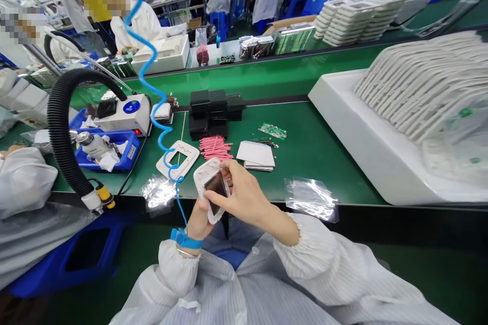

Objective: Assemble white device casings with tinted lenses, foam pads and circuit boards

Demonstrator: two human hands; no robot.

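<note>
My left hand, with a blue wrist strap on its wrist, holds a white plastic housing from below, tilted above the table's front edge. A dark rectangular display screen lies in the housing's opening. My right hand grips the screen, thumb across its face and fingers at its upper right edge; whether it also touches the housing I cannot tell. Another white housing lies on the table just left. Beside my hands are pink strips and a stack of white rectangular pieces.
A coiled blue cord hangs down to my wrist. Black blocks, a green circuit board and clear plastic bags lie around. A white foam tray of housings stands right; a black hose and blue bin left.
</note>
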